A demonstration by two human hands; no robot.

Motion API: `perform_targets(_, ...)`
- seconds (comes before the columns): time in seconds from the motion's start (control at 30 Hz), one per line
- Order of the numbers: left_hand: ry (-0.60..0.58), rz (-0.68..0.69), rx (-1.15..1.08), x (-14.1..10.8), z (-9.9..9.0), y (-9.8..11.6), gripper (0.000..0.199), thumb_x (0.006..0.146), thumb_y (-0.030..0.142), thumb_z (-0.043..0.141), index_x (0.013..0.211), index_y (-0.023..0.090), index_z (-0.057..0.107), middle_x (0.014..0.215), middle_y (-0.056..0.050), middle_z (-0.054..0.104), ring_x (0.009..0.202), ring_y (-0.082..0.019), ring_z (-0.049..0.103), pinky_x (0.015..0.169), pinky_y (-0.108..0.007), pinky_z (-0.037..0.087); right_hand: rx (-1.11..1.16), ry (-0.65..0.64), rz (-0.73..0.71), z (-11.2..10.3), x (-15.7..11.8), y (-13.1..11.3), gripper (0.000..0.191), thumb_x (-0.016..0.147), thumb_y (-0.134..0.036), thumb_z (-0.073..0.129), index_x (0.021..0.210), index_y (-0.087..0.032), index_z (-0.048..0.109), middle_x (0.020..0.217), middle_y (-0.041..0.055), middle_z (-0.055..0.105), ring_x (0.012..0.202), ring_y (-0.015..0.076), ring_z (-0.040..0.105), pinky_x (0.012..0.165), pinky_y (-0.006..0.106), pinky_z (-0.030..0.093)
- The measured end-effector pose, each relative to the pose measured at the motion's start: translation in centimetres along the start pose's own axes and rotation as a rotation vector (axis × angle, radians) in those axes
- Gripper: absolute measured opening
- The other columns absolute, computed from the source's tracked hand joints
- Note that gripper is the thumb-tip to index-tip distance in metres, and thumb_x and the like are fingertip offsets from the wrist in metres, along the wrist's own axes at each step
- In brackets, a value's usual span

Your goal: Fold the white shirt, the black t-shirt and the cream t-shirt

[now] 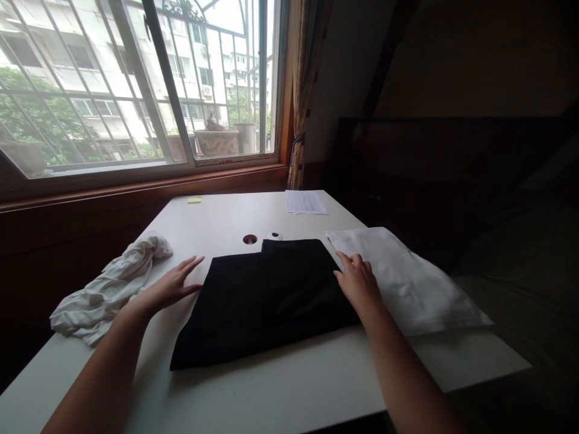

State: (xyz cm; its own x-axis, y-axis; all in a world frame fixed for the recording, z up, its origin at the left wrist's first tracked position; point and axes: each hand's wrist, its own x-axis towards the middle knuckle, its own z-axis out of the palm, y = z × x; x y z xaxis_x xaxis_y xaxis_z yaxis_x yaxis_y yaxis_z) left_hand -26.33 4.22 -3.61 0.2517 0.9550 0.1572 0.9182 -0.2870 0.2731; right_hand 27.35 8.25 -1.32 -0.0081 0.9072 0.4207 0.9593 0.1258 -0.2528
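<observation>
A folded black cloth (266, 304), perhaps a garment, lies flat on the white table (253, 392) between my hands. At its left edge is my left hand (174, 283), fingers spread and stretched out, holding nothing. My right hand (359, 280) rests by the cloth's upper right edge with its fingers partly bent and apart; nothing shows in its grip. To the right a white cloth (402, 283) is spread flat, partly behind my right hand and forearm. A crumpled white cloth (113, 286) lies to the left, beyond my left forearm.
Past the black cloth are a round hole (249, 239) in the tabletop and a small white round object (274, 236). Printed paper (307, 202) and a yellow piece (194, 199) lie at the far edge. A barred window (181, 90) and a tied curtain (301, 120) stand behind.
</observation>
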Motion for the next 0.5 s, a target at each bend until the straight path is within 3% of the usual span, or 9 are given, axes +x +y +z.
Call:
perform_targets(0.07,0.04,0.058,-0.02,0.1,-0.4,1.2,0.068,0.097,0.045,0.051,0.159,0.024,0.034,0.162,-0.014,0.039,0.144,-0.033,0.046,0.116,-0.05,0.042,0.001,0.06,-0.089,-0.3,-0.3,-1.5,0.04,0.092,-0.024,0.063,0.132,-0.025,0.064,0.116,0.0156,0.06,0.109,0.0362,0.059,0.095,0.052,0.052)
perform_targets(0.13,0.075,0.114,-0.014,0.3,-0.8,2.6,0.06,0.097,0.029,0.045,0.156,0.026,0.039,0.159,-0.012,0.043,0.142,-0.03,0.048,0.115,-0.049,0.043,0.116,0.034,-0.268,-0.7,-0.9,-4.0,0.029,0.095,-0.028,0.063,0.123,-0.026,0.068,0.113,0.0124,0.06,0.106,0.0324,0.059,0.096,0.049,0.052)
perform_targets(0.23,0.101,0.191,0.006,0.7,-1.2,4.4,0.051,0.093,0.017,0.042,0.141,0.026,0.059,0.148,-0.01,0.056,0.135,-0.028,0.053,0.112,-0.048,0.046,0.304,-0.137,-0.569,-1.2,-2.7,-8.2,0.025,0.094,-0.035,0.069,0.118,-0.026,0.068,0.112,0.0079,0.063,0.105,0.027,0.06,0.096,0.044,0.054)
perform_targets(0.3,0.094,0.235,0.008,1.0,-1.2,5.3,0.045,0.091,0.013,0.042,0.127,0.024,0.069,0.133,-0.01,0.065,0.126,-0.027,0.059,0.107,-0.045,0.051,0.337,-0.25,-0.716,-1.3,-4.1,-10.3,0.041,0.087,-0.043,0.078,0.123,-0.026,0.066,0.116,0.007,0.064,0.107,0.0269,0.06,0.096,0.043,0.054)
perform_targets(0.4,0.084,0.234,0.012,1.3,-1.0,6.0,0.041,0.091,0.012,0.046,0.117,0.025,0.074,0.115,-0.009,0.072,0.109,-0.025,0.066,0.096,-0.041,0.056,0.269,-0.3,-0.785,-0.9,-5.5,-11.8,0.057,0.082,-0.043,0.083,0.131,-0.024,0.062,0.125,0.009,0.064,0.112,0.0307,0.059,0.096,0.047,0.053)
perform_targets(0.5,0.083,0.205,0.01,1.4,-1.0,6.3,0.04,0.09,0.012,0.048,0.116,0.026,0.075,0.11,-0.008,0.073,0.1,-0.024,0.069,0.09,-0.038,0.058,0.18,-0.284,-0.779,-0.5,-5.7,-11.8,0.04,0.085,-0.029,0.079,0.122,-0.022,0.065,0.12,0.01,0.066,0.107,0.0301,0.061,0.09,0.045,0.054)
